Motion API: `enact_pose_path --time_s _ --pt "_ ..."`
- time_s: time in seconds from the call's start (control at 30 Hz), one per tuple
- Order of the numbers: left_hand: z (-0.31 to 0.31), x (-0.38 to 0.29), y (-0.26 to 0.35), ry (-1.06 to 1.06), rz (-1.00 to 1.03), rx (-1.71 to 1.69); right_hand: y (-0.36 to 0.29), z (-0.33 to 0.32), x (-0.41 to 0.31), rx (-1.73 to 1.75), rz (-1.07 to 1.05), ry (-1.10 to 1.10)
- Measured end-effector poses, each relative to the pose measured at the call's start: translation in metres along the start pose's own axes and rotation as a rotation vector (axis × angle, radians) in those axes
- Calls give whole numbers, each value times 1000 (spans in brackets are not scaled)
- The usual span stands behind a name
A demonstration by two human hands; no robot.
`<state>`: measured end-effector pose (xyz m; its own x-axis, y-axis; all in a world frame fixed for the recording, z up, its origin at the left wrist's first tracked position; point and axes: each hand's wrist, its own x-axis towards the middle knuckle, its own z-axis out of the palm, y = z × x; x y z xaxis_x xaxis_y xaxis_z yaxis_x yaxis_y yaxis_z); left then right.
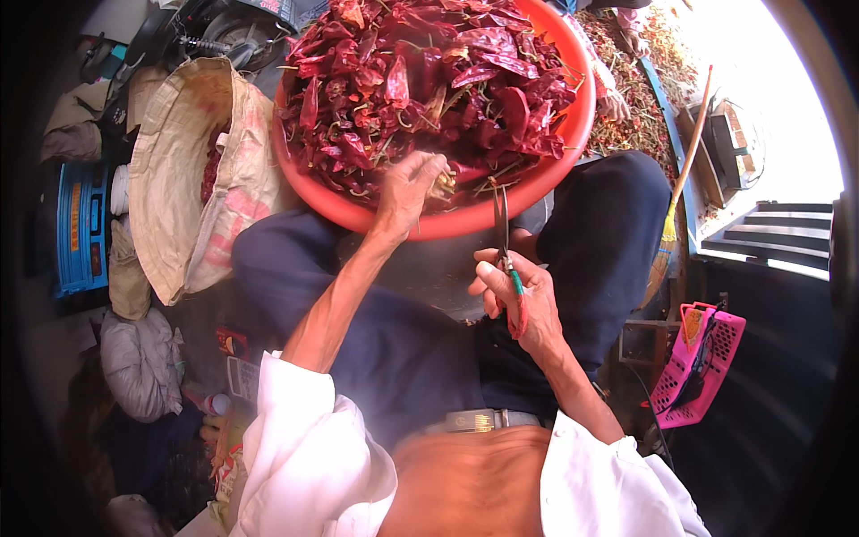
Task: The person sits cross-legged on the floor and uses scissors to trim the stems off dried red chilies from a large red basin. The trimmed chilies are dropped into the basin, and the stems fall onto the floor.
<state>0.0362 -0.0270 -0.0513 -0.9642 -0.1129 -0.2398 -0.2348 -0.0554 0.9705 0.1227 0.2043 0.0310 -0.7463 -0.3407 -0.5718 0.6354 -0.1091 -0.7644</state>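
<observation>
A large red plastic basin (470, 224) heaped with dried red chili peppers (416, 80) stands before me, between my knees. Over its near rim, my left hand (411, 191) pinches a small bunch of pale chili stems (443, 184) between thumb and fingers. To the right, my right hand (523, 295) is closed round the handles of a pair of scissors (501, 221), wrapped in red and green. The scissor blades point away from me, across the basin's near rim, and their tips are by a stem at the edge of the peppers.
An open woven sack (181, 174) with some red peppers inside stands left of the basin. At the right are a broom (691, 141) and a pink plastic basket (698, 369). Another person's hand (614, 106) shows beyond the basin, near a chili heap (604, 137) on the floor.
</observation>
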Motion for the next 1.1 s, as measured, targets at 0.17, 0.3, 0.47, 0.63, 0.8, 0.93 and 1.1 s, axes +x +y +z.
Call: enact_pose_path --time_s 0.17,0.3,0.47,0.63,0.8,0.93,1.1 --pt "-11 5 -4 124 -21 -273 5 9 10 -32 105 -32" --pt "-15 8 1 149 -39 -489 9 7 11 -53 116 -58" --pt "-17 15 17 205 -86 -591 12 0 10 -88 179 -93" --pt "-14 15 32 212 -138 -642 15 -2 4 -125 197 -94" --pt "-9 -2 43 215 -122 -565 14 3 -1 -128 132 -63" --pt "-8 -28 49 153 -81 -407 6 3 -2 -96 79 -97" --pt "-7 -60 52 109 55 -208 -3 -3 -4 -98 40 -110"
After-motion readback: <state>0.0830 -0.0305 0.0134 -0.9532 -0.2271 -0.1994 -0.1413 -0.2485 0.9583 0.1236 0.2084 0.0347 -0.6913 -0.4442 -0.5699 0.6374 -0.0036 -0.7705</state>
